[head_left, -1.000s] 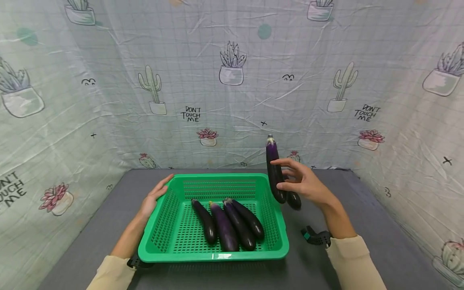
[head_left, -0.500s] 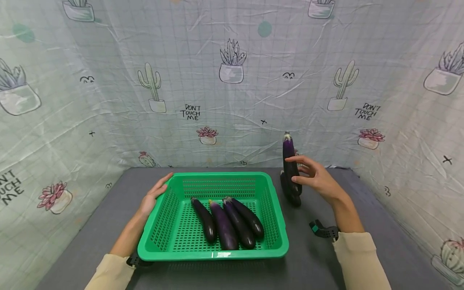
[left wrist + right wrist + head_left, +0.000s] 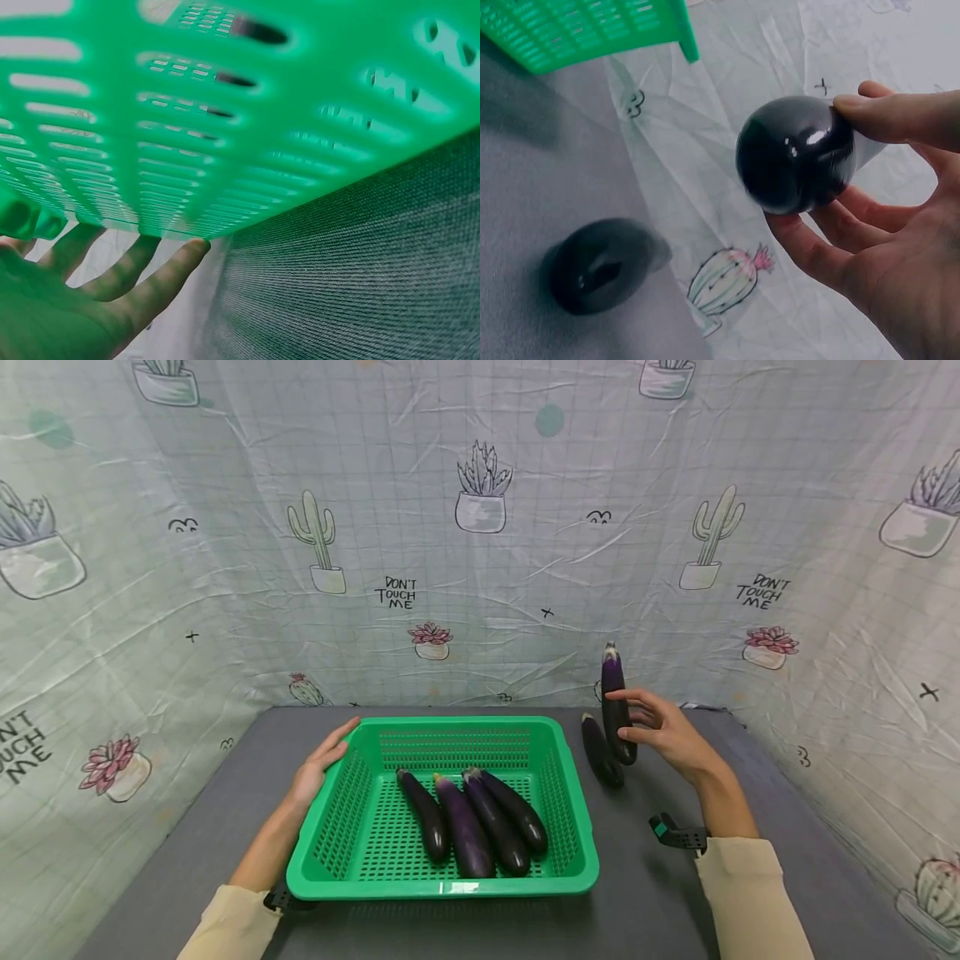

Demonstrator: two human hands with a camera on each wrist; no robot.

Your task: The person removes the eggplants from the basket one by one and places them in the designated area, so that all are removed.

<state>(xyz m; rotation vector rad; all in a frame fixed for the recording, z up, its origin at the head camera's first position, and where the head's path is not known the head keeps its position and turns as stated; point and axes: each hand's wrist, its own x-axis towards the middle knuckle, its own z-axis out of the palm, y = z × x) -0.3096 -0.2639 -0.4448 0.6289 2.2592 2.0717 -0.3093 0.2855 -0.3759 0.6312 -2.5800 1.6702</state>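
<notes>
An eggplant is held by my right hand, thumb on one side and fingers on the other. Its stem end points up and away; the right wrist view shows its round dark end above the table. Left of it, a second eggplant lies on the table, apart from the held one. My left hand rests along the left side of a green plastic basket. In the left wrist view, the fingers reach straight along the basket's slotted wall. Several eggplants lie side by side inside the basket.
A dark grey cloth covers the table. Behind and at both sides hangs a pale curtain printed with cacti and lettering. The basket's right wall stands just left of the lying eggplant.
My right hand has carried its eggplant rightward, away from the basket and past the lying eggplant, then lowered it a little. The left hand and the basket have stayed in place.
</notes>
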